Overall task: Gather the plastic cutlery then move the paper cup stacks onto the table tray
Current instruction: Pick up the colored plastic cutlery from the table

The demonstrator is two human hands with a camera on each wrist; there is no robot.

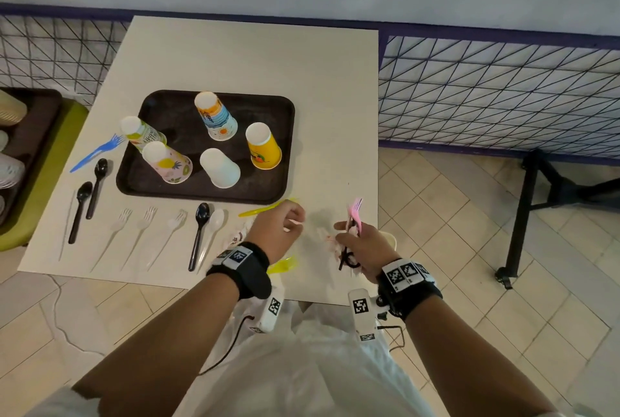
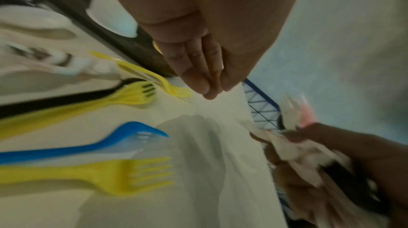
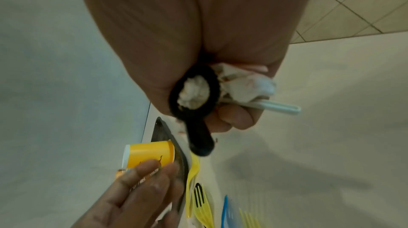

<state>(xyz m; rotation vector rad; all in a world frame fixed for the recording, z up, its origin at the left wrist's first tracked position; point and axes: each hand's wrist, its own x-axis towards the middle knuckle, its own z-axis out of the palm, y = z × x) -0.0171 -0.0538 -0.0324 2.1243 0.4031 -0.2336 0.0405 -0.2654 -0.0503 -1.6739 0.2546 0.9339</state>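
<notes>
My right hand [image 1: 355, 242] grips a bundle of cutlery: a pink fork [image 1: 355, 210], a black handle [image 3: 198, 137], a white handle [image 3: 280, 108] and a crumpled napkin [image 3: 243, 81] with a black band looped round it. My left hand [image 1: 285, 223] hovers just left of it, fingers straight and together [image 2: 205, 74], holding nothing. Yellow forks [image 2: 145, 73] and a blue fork [image 2: 99, 144] lie under it. The black tray [image 1: 181, 114] carries several upturned paper cups, among them a yellow cup [image 1: 263, 148] and a white cup [image 1: 219, 168].
White forks [image 1: 144, 225], a white spoon [image 1: 213, 228] and black spoons [image 1: 199, 235] line the table's front; another blue fork [image 1: 97, 151] lies left of the tray. A second tray with cup stacks [image 1: 30, 135] sits on a green seat at left. A wire fence [image 1: 503, 91] runs behind.
</notes>
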